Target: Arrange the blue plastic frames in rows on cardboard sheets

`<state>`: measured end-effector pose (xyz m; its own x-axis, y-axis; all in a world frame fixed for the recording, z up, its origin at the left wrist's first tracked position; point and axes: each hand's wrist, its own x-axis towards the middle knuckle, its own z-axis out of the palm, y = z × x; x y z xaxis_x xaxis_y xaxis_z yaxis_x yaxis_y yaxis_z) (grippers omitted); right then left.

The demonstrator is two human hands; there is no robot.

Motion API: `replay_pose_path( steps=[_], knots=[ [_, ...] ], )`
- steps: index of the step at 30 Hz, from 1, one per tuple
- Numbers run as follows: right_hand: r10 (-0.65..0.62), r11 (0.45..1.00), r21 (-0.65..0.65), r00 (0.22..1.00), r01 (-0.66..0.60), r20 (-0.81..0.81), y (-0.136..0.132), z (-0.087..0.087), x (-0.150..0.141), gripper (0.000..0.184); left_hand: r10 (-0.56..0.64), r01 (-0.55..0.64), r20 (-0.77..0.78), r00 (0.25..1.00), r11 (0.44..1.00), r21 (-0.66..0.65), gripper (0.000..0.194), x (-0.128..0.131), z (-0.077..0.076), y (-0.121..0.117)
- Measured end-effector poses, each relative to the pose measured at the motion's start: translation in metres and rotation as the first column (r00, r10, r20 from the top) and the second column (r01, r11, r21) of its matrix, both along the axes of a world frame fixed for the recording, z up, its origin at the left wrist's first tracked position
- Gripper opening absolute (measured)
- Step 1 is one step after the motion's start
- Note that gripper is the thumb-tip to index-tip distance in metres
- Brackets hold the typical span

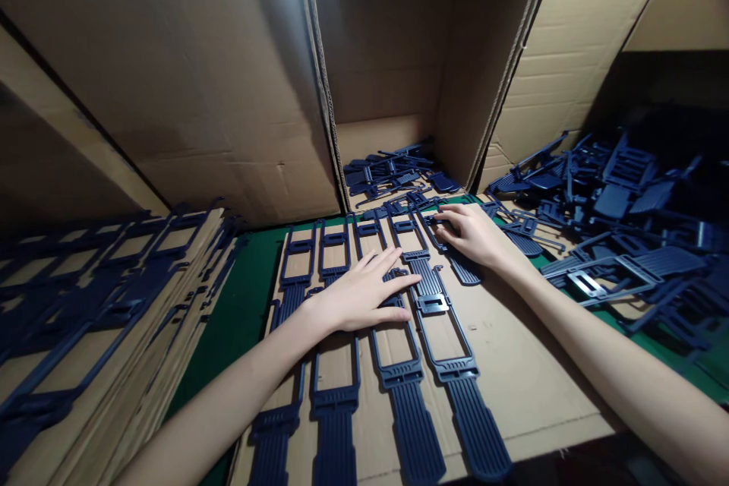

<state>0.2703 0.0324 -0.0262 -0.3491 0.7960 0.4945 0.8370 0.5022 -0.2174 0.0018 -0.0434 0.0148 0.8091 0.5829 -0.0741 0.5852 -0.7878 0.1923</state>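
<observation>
Dark blue plastic frames with ribbed paddle ends [447,342] lie in rows on a cardboard sheet [512,357]. My left hand [364,292] rests over the middle of these rows, fingers spread and palm down, hiding parts of the frames beneath. At the far right end of the upper row, my right hand [467,231] has its fingers curled over another dark blue plastic frame [465,269], whose ribbed end shows below the palm. The exact grip of its fingertips is partly hidden.
Stacked cardboard sheets with similar frames [171,273] stand at left. A loose heap of frames [620,190] spreads at right, and a smaller pile [392,171] lies inside a cardboard box [387,53] behind. Green table surface [254,258] shows between sheets.
</observation>
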Motion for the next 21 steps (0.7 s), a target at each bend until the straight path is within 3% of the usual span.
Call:
replay_pose_path(
  steps=[12, 16, 21],
  knots=[
    [0.073, 0.997, 0.021, 0.997, -0.073, 0.003, 0.000, 0.003, 0.002, 0.027, -0.002, 0.002, -0.018, 1.000, 1.000, 0.000, 0.064, 0.001, 0.002, -0.001],
    [0.216, 0.976, -0.008, 0.974, -0.217, -0.062, -0.008, 0.004, -0.005, 0.034, 0.025, -0.025, -0.039, 0.999, 1.000, -0.005, 0.070, 0.000, 0.002, -0.001],
    [0.393, 0.914, -0.115, 0.920, -0.390, 0.003, -0.014, 0.001, -0.017, 0.041, 0.129, -0.129, -0.030, 0.991, 0.992, -0.004, 0.077, 0.000, 0.001, 0.000]
  ],
)
